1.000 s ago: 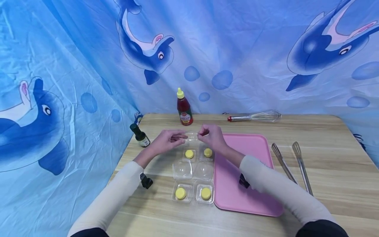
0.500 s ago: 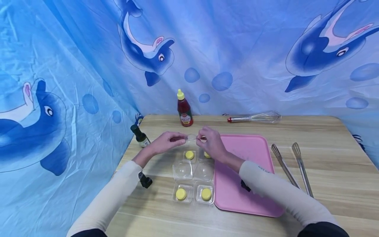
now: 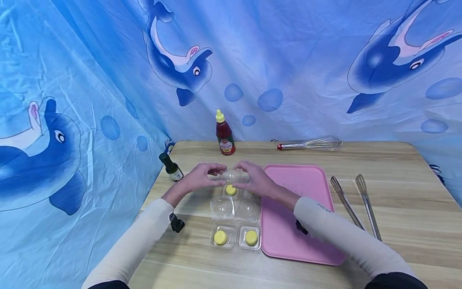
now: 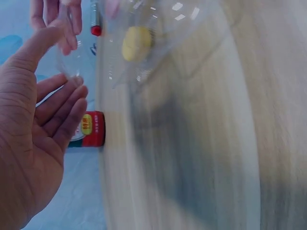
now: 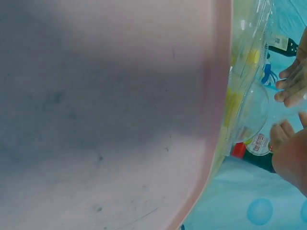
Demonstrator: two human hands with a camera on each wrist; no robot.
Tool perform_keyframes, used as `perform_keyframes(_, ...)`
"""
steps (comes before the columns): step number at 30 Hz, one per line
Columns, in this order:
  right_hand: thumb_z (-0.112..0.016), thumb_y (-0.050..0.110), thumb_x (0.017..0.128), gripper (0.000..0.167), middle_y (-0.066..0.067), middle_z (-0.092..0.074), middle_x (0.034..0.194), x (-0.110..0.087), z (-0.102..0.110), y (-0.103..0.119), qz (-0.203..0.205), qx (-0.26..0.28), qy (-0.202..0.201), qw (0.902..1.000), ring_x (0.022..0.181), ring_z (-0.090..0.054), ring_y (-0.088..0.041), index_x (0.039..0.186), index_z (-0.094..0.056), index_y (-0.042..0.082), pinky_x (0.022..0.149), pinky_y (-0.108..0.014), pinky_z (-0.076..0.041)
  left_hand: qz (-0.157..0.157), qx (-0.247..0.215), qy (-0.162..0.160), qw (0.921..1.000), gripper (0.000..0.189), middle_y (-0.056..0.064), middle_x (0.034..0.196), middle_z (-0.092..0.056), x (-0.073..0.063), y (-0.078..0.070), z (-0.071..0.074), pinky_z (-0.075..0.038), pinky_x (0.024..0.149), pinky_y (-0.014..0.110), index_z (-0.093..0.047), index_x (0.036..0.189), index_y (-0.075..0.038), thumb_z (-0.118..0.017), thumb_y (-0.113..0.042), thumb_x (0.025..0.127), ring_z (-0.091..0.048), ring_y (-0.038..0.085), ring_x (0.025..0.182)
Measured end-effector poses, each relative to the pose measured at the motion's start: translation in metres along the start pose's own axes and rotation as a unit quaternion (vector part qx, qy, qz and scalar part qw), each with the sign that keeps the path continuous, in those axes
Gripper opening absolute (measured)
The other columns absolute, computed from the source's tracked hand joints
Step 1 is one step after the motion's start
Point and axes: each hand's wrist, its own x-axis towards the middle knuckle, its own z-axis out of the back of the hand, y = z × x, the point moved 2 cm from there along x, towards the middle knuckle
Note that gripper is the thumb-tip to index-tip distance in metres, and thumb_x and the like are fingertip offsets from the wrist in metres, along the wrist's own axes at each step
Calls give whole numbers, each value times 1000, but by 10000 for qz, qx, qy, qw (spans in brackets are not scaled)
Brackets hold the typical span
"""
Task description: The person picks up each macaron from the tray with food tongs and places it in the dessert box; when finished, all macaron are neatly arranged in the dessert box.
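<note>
Both hands hold a clear domed plastic lid (image 3: pixel 231 176) between them, raised at the back of the box row in the head view. My left hand (image 3: pixel 203 176) grips its left side, the thumb nearer me and the fingers behind. My right hand (image 3: pixel 257 178) grips its right side. Beneath the lid, a small round yellow cake (image 3: pixel 231 190) sits in a clear box; the right hand hides the spot beside it. Nearer me, two clear boxes stand open, each holding a yellow cake (image 3: pixel 220 237), with their domed lids (image 3: pixel 223 207) laid back.
A pink tray (image 3: pixel 299 224) lies right of the boxes, under the right forearm. Further right lie two metal tongs-like utensils (image 3: pixel 368 206). A whisk (image 3: pixel 314 143) and a red sauce bottle (image 3: pixel 226 136) are at the back; a dark green bottle (image 3: pixel 171 166) stands left.
The right hand has spread from a pinch to a wider grip and come slightly nearer, covering the back right cake. The clear lid now shows its dome between both hands.
</note>
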Motion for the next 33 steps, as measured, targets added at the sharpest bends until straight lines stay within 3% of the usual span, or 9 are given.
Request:
perform_keyframes(5,-86,29,92,69,-12,-58,153,0,-4,-6,-200,-468,407,9979,143,-52,-31,150,-56,6,122,-48,-40,-220,506,-247,9982,75,5,144,-66,-2,5,-5,-55,108,45,-60,149,-12,-90,-41,87,-66,23,125)
perform_keyframes(13,-90,28,88,77,-15,-56,154,-1,-16,-10,-475,-842,489,9941,138,-57,-32,152,-55,5,121,-48,-42,-455,1234,-378,9906,77,7,144,-66,-5,11,-16,-57,104,48,-58,151,-14,-91,-37,85,-66,25,123)
perform_keyframes(21,-92,33,85,78,-14,-59,149,-1,-26,-8,-434,-1369,473,9885,136,-58,-32,149,-57,6,117,-47,-47,-418,1495,-363,9872,79,5,151,-61,-10,14,-22,-54,109,48,-57,153,-15,-90,-40,86,-64,25,127)
perform_keyframes(33,-91,36,86,77,-15,-58,150,-3,-29,-8,-411,-1595,515,9850,137,-57,-33,149,-57,5,116,-49,-48,-501,1662,-323,9843,77,8,148,-63,-12,13,-24,-53,110,48,-57,151,-14,-90,-38,86,-65,26,127)
